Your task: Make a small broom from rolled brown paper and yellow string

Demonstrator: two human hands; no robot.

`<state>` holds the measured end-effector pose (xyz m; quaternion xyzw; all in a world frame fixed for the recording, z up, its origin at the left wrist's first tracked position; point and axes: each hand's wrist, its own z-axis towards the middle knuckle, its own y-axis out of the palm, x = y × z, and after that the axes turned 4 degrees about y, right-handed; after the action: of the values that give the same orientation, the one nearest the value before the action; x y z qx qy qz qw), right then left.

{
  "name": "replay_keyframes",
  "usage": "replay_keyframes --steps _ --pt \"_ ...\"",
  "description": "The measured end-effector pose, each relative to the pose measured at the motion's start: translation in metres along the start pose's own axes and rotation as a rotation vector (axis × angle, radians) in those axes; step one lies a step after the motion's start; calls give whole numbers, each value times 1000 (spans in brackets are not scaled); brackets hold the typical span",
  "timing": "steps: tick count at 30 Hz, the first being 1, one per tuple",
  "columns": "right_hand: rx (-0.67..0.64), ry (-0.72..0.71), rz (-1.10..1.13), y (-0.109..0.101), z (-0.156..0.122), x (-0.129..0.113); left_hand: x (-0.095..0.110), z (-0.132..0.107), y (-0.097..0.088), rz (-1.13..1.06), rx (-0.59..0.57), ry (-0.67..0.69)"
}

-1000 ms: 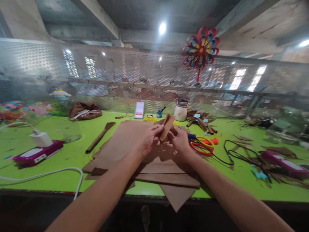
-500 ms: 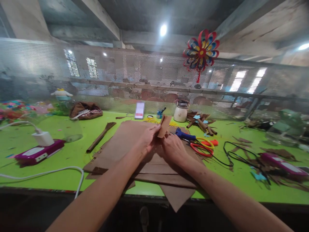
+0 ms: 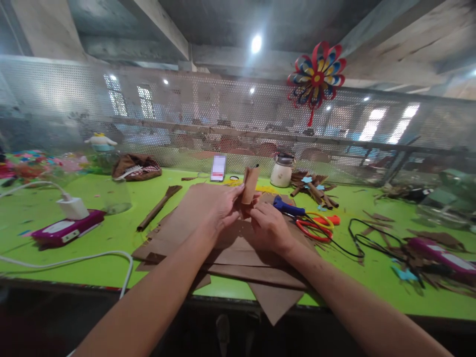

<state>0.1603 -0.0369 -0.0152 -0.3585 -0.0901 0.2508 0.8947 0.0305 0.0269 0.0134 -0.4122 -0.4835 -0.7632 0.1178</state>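
Observation:
A small folded strip of brown paper point(image 3: 250, 186) stands upright between my hands. My left hand point(image 3: 225, 206) grips it from the left, thumb and fingers pressed against its side. At its lower right edge the bent fingers of my right hand point(image 3: 269, 223) are closed on the same strip; their tips are partly hidden. Beneath both hands lies a stack of brown paper sheets point(image 3: 193, 213), one corner hanging over the table's front edge. Just right of my right hand are a blue-handled glue gun point(image 3: 288, 206) and scissors with red and yellow handles point(image 3: 315, 229).
On the green table point(image 3: 111, 238) a rolled paper stick point(image 3: 158, 210) lies left of the stack. A purple power strip point(image 3: 67, 229) with a white charger stands further left. Behind are a phone point(image 3: 218, 168), a white jar point(image 3: 281, 171) and more paper rolls point(image 3: 316, 188). A black cord point(image 3: 372, 238) loops at right.
The paper strip has tilted more upright and shifted slightly left between my fingers. My right hand has turned a little, its fingers curling closer. The whole view has shifted slightly.

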Motion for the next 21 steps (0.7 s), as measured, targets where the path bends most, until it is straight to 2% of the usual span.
replay_keyframes --steps 4,6,8,10,12,15,16,17,19,21 --pt "-78 -91 -57 -1 0 -8 -4 0 0 152 16 77" --pt "-107 -107 -10 -1 -1 -11 -6 1 -1 252 42 137" --pt "-123 -57 134 -2 -2 -10 -7 0 -2 372 78 170" --pt "-97 83 323 -6 -2 -3 -4 -3 -2 498 111 179" --pt "13 269 476 -15 0 9 0 -7 0 582 121 187" --pt "319 479 590 -33 9 32 5 -12 4 677 51 162" --pt "389 517 592 -38 13 39 7 -13 6 716 15 151" --pt "399 521 597 -43 16 44 8 -14 7 760 -25 136" --pt "306 527 670 -49 20 52 8 -16 10 832 -115 96" --pt "112 556 807 -50 21 53 8 -18 13 873 -203 55"
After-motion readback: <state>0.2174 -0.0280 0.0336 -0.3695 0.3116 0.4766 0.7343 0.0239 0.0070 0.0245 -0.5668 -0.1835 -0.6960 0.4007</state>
